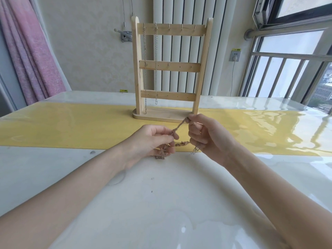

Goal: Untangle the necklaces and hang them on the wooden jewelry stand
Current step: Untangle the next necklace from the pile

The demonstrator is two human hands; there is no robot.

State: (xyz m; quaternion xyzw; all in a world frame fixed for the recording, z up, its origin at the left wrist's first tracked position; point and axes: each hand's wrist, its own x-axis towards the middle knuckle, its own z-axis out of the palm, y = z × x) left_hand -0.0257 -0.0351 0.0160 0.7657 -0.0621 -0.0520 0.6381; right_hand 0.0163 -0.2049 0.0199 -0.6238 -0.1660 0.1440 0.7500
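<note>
Metal links, twisted together into a rope-like strand (179, 125), run taut between the two hands just above the table, in front of the stand's base. The left hand (156, 141) pinches the lower end at about 8 o'clock from the strand's middle, with more tangled chain and small clasps (160, 153) spilling under its fingers onto the white tabletop. The right hand (203, 135) pinches the upper end at about 2 o'clock between thumb and forefinger, its other fingers curled round a silvery tail of chain (196, 149) that dangles from the palm. Between the hands, at 6 o'clock from the strand, a gold-toned length (182, 143) lies along the edge of the yellow runner (71, 126).

Judging by this, the untangling step is in hand: the strands look wound round each other and not yet parted. The next move probably calls for slackening the pull and teasing one chain loose from the twist, since tension would likely tighten the knot.

At 12 o'clock, close behind the hands, the wooden jewelry stand (170, 69) stands upright on the runner. Two chains (156, 65) already hang from the leftmost hooks of its top bar, so the task seems partly done; the hooks (181, 27) to their right are free. Behind it are a white radiator (181, 11), a pink curtain (32, 51) at 10 o'clock and windows (287, 69) at 2 o'clock.
</note>
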